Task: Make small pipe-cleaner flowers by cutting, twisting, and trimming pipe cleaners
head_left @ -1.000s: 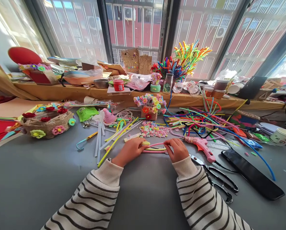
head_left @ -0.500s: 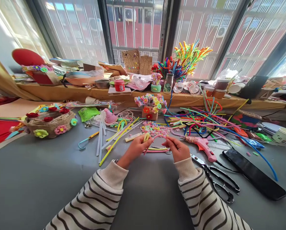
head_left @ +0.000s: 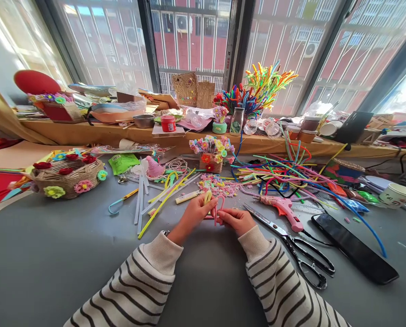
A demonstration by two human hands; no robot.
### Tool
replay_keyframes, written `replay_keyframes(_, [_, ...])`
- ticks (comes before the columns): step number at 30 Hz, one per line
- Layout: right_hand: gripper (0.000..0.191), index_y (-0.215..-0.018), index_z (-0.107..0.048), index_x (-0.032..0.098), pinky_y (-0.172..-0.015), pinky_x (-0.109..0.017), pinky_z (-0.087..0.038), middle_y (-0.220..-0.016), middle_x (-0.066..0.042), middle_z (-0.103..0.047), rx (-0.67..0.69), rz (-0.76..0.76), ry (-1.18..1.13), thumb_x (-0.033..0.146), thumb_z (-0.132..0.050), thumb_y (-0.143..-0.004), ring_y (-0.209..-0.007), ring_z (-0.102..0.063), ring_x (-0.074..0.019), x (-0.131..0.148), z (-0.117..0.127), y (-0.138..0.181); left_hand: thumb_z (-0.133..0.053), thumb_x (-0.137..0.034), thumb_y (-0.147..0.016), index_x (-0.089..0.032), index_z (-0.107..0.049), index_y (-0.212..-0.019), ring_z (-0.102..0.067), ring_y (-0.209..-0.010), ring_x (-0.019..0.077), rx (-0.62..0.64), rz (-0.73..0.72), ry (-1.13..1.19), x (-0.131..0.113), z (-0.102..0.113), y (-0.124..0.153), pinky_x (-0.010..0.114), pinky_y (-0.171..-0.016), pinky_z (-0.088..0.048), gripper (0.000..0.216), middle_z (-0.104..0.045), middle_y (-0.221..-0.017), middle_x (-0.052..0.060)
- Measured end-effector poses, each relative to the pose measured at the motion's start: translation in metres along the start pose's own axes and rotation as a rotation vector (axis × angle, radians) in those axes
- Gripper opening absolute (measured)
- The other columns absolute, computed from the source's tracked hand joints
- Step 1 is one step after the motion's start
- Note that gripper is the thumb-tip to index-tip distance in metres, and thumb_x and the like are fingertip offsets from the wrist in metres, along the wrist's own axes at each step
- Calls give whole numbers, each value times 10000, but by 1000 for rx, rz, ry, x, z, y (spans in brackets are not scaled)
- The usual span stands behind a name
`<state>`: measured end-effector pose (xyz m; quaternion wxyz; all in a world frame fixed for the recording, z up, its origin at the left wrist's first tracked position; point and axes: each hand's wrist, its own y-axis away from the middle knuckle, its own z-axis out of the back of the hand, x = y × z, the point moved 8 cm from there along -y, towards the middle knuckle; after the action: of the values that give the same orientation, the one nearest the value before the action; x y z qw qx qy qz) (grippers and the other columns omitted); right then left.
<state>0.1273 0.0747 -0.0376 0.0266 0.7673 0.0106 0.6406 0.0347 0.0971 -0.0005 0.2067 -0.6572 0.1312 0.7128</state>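
Observation:
My left hand (head_left: 195, 214) is closed in a pinch on a pink pipe cleaner (head_left: 221, 200), with a looped yellow pipe cleaner (head_left: 207, 197) poking up from the same fingers. Bent into a narrow arch, the pink one reaches across to my right hand (head_left: 238, 220), whose fingertips are closed on its other side. Behind the hands lie more pink pipe cleaner lengths, partly hidden. Large black-handled scissors (head_left: 284, 234) rest to the right of my right hand, their blades pointing toward the pink glue gun (head_left: 282, 210).
A black phone (head_left: 354, 247) lies at right. Glue sticks (head_left: 139, 200) and a yellow pipe cleaner (head_left: 167, 204) lie at left, near a woven basket (head_left: 70, 179) with flowers. Small pastel pieces (head_left: 218, 185), a flower pot (head_left: 211, 163) and heaped pipe cleaners (head_left: 274, 175) stand behind the hands.
My right hand has moved left, close to my left hand. The pink pipe cleaner has gone from a wide, low curve to a tighter, upright arch. The view has shifted slightly.

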Motion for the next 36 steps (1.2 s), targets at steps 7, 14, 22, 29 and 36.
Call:
replay_keyframes(7, [224, -531, -643, 156, -501, -230, -403, -468, 4, -563, 109, 65, 55, 377, -606, -528, -444, -471, -86, 5, -11, 2, -434, -366, -695, -148, -435, -658, -440, -467, 73, -12, -52, -68, -1, 3, 0, 209, -501, -376, 221, -461, -498, -44])
replay_keyframes(14, [193, -522, -630, 162, -488, -208, -379, -469, 17, -560, 163, 29, 7, 354, -609, -531, -447, -476, -75, 0, -16, 2, -452, -361, -683, -146, -436, -670, -427, -457, 68, 5, -8, -56, 2, 2, 0, 208, -490, -377, 216, -455, -501, -44])
replay_keyframes(22, [234, -521, -627, 144, -462, -217, -387, -464, 1, -557, -58, 17, 10, 376, -629, -490, -439, -469, -84, 2, 6, 0, -523, -370, -620, -136, -503, -711, -473, -551, 92, 8, 13, -40, 3, 1, 3, 230, -571, -397, 252, -486, -563, -33])
replay_keyframes(29, [237, -565, -653, 163, -486, -241, -407, -568, -14, -582, -250, 44, -17, 365, -653, -439, -518, -504, -120, 2, 24, 0, -515, -383, -621, -122, -602, -692, -512, -642, 127, 150, 114, -102, 7, -12, 7, 234, -626, -370, 284, -609, -673, 34])
replay_keyframes(36, [215, -552, -646, 158, -403, -209, -344, -533, -4, -554, -228, 78, 5, 354, -645, -463, -438, -427, -77, 1, 21, -2, -527, -341, -624, -124, -617, -755, -498, -632, 118, 172, 136, -53, 12, -13, 7, 211, -569, -336, 269, -621, -701, 40])
